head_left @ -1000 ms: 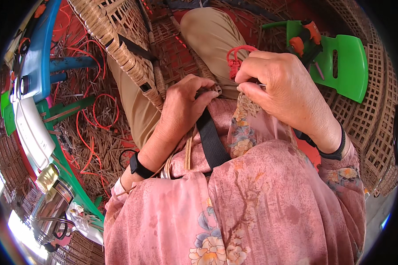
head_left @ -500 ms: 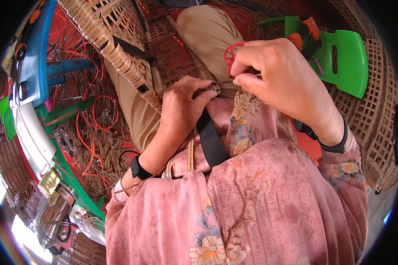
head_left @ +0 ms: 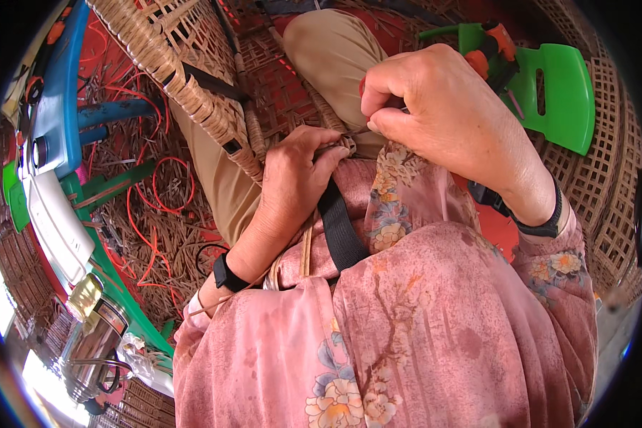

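Low in my lap, my left hand (head_left: 290, 170) is closed, thumb and finger pinching a small brown woven cane piece (head_left: 347, 145). My right hand (head_left: 435, 110) hovers up and to the right of it, fingers pressed together. What sits between those fingertips is hidden; only a sliver of red (head_left: 362, 86) shows beside the index finger. A pale cane strip (head_left: 306, 250) hangs below my left hand, next to a black strap (head_left: 342, 232) across the pink floral garment (head_left: 435, 314).
A woven cane frame (head_left: 171, 78) leans against my leg at the upper left. Cane scraps and red cord (head_left: 171, 187) litter the floor. A green stool (head_left: 560, 93) bears an orange-and-black tool (head_left: 493, 53). At left stand a blue stool (head_left: 58, 100) and a metal kettle (head_left: 93, 349).
My right hand has shifted slightly up and to the left, and the red loops seen at its fingers are now mostly hidden. My left hand keeps its pinch in nearly the same place.
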Tool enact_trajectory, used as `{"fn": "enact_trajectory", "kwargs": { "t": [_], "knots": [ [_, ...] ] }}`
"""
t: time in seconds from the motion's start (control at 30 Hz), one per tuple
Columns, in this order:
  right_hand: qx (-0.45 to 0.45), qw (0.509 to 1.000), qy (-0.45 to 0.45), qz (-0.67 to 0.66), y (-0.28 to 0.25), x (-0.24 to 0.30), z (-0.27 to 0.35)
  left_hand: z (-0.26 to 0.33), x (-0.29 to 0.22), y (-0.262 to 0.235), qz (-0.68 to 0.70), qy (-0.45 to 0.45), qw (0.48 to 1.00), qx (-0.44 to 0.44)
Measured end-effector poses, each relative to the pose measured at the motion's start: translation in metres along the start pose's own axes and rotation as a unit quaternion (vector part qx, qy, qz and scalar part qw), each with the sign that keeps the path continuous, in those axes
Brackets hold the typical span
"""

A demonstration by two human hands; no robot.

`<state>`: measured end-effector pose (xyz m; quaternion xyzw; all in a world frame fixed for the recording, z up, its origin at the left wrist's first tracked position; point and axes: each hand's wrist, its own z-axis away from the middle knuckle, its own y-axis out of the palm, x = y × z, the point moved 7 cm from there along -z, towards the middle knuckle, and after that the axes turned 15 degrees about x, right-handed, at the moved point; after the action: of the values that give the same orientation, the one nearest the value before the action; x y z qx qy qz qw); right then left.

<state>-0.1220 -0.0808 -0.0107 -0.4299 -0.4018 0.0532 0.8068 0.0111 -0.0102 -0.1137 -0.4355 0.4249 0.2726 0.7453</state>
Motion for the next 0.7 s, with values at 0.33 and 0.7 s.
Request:
{"fn": "enact_trajectory", "kwargs": {
  "t": [0.33, 0.7],
  "knots": [
    [-0.006, 1.0, 0.005, -0.002, 0.001, 0.0, 0.0, -0.004, 0.001, 0.001, 0.014, 0.038, 0.999, 0.028],
    [-0.022, 0.996, -0.045, 0.08, -0.01, 0.03, 0.028, -0.015, 0.013, 0.003, 0.012, -0.051, 0.998, 0.027]
  ]
}}
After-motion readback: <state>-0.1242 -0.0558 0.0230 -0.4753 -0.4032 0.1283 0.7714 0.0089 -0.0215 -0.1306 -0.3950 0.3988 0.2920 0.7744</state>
